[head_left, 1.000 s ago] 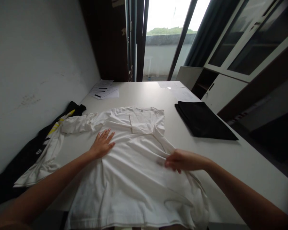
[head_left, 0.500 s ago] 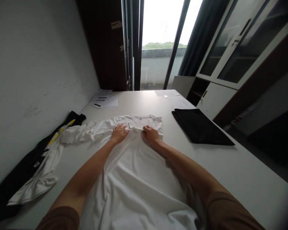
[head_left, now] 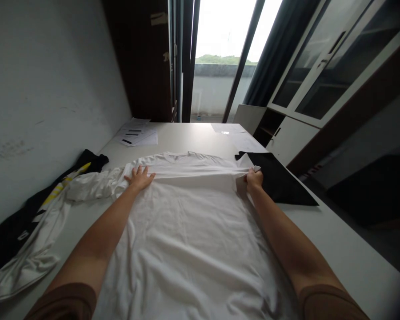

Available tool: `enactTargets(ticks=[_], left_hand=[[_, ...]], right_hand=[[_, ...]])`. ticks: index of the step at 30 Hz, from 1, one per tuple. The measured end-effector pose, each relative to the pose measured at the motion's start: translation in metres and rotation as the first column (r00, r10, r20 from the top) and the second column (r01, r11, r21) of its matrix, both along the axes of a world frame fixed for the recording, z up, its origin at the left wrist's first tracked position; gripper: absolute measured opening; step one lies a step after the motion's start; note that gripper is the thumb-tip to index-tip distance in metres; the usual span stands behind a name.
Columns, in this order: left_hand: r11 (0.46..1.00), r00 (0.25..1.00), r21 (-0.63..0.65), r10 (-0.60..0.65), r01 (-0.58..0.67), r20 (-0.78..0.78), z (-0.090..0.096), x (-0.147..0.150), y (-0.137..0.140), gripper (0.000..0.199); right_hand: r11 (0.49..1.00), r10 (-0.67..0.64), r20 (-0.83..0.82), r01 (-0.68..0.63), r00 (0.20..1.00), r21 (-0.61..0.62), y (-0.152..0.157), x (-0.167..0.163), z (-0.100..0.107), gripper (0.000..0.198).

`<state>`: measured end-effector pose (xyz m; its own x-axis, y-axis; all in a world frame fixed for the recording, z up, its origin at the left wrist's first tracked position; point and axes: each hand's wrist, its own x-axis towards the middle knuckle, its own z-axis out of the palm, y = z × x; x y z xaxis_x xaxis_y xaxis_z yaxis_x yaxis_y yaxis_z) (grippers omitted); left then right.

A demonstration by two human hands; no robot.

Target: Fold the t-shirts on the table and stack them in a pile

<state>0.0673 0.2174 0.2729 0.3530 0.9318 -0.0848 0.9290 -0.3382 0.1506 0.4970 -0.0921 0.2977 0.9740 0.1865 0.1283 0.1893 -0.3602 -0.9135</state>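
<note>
The left hand (head_left: pixel 140 178) lies spread wide, palm down, on the upper left of the shirt (head_left: pixel 190 226); the right hand (head_left: pixel 254 178) is closed around the shirt's right edge. The shirt lies on the table (head_left: pixel 183 137), reaching from hand to hand.

Left hand (head_left: pixel 140 179) splayed, right (head_left: pixel 254 178) curled

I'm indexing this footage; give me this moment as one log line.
left hand: spread on white shirt | right hand: gripping shirt fabric | near right hand: black item
</note>
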Motion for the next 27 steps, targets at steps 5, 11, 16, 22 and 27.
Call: enactTargets(ticks=[5,11,16,22,27], left_hand=[[0.998,0.999,-0.049,0.033,-0.034,-0.027,-0.001,-0.001,0.024,0.091],[0.999,0.999,0.022,0.032,-0.032,-0.026,-0.012,-0.003,0.028,0.089],[0.995,0.999,0.095,0.033,-0.033,0.0,-0.015,-0.002,0.023,0.082],[0.963,0.971,0.265,-0.113,0.054,0.212,-0.004,-0.036,0.031,0.061],[0.896,0.928,0.422,-0.265,0.138,0.26,-0.012,-0.106,0.015,0.05]], right_hand=[[0.992,-0.129,0.372,0.122,0.919,0.042,0.023,-0.014,0.0,0.027],[0.872,0.454,0.607,-0.185,0.653,-0.454,0.058,-0.059,0.001,0.025],[0.642,0.753,0.486,-0.335,0.443,-0.69,0.08,-0.074,-0.023,0.039],[0.397,0.882,0.243,-0.356,0.404,-0.846,0.092,-0.068,-0.047,0.056],[0.365,0.882,0.202,-0.346,0.427,-0.864,0.103,-0.067,-0.051,0.06]])
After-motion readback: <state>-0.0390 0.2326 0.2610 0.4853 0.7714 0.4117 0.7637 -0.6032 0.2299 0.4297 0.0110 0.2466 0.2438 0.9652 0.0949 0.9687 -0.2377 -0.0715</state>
